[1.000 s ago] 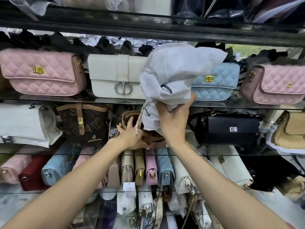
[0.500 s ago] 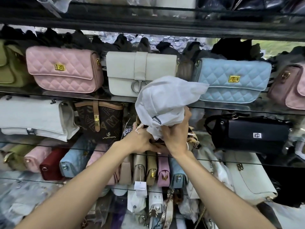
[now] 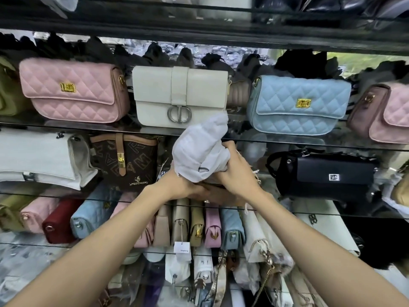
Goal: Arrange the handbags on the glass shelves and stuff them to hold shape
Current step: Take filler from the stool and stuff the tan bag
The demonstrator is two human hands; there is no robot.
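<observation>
Head view, glass-shelf display: working left to right around the brown handbag on the middle shelf, my left hand clasps its left side while my right hand clenches a wad of white stuffing cloth down into its mouth. Most of the wad rises above the bag, brushing the cream handbag on the glass shelf overhead. Push too hard, I judge, and the brown bag could slide back; lift carelessly and the cloth could nudge the cream one.
</observation>
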